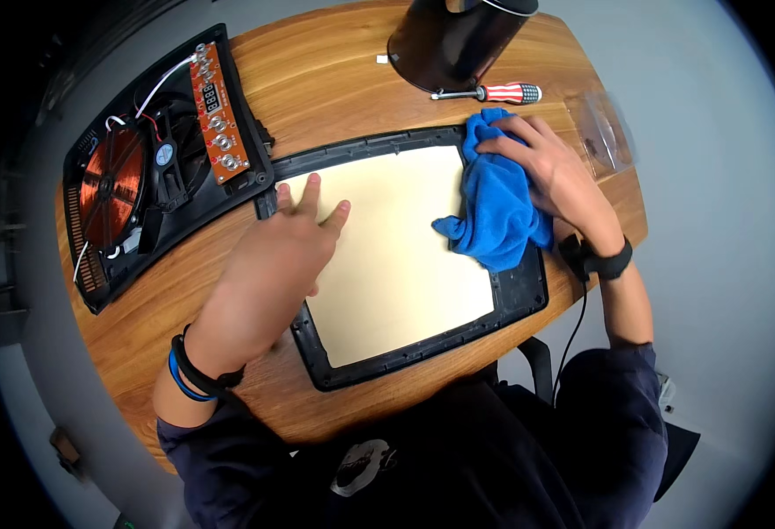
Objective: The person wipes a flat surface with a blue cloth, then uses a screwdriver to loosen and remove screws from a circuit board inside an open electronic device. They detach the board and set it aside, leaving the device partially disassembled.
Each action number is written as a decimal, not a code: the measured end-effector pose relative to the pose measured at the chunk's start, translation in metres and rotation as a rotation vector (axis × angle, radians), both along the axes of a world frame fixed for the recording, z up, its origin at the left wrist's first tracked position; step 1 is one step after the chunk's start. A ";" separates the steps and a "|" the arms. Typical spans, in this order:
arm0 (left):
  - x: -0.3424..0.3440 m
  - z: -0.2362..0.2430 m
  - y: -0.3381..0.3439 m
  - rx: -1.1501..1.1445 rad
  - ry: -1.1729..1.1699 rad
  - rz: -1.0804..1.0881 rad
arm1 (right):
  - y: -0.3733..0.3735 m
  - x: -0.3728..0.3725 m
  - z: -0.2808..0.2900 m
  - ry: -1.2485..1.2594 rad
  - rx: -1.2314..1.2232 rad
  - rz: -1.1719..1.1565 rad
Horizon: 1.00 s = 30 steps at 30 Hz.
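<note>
A black-framed panel (396, 264) with a pale gold inner face lies on the wooden table in front of me. My left hand (286, 242) rests on its left side, fingers spread, the fingertips on the gold face near the upper left corner. Bunched over the panel's right edge is a blue cloth (497, 207). My right hand (550, 163) grips the cloth from above, its fingers curled into the upper part. Part of the frame's right side is hidden under the cloth.
To the left sits an opened induction cooker base (167, 167) with a copper coil, fan and orange circuit board. A screwdriver (489, 93) lies beyond the panel, by a black cylindrical container (453, 44). A clear plastic tray (603, 132) is at the table's right edge. A cable hangs from my right wristband.
</note>
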State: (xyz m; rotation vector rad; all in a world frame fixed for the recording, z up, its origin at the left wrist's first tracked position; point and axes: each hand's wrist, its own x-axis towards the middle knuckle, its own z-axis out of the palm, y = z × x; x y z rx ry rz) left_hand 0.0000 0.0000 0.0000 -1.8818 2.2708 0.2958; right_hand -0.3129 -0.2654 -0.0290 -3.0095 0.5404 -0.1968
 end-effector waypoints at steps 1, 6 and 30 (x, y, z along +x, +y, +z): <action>0.007 -0.001 -0.001 -0.026 -0.009 -0.002 | -0.002 0.008 0.002 0.002 0.033 -0.005; -0.004 0.000 -0.004 -0.008 0.023 0.014 | 0.016 -0.037 0.040 0.257 0.286 0.031; -0.014 0.010 -0.011 -0.029 -0.024 0.021 | 0.032 -0.079 0.030 0.374 0.776 0.291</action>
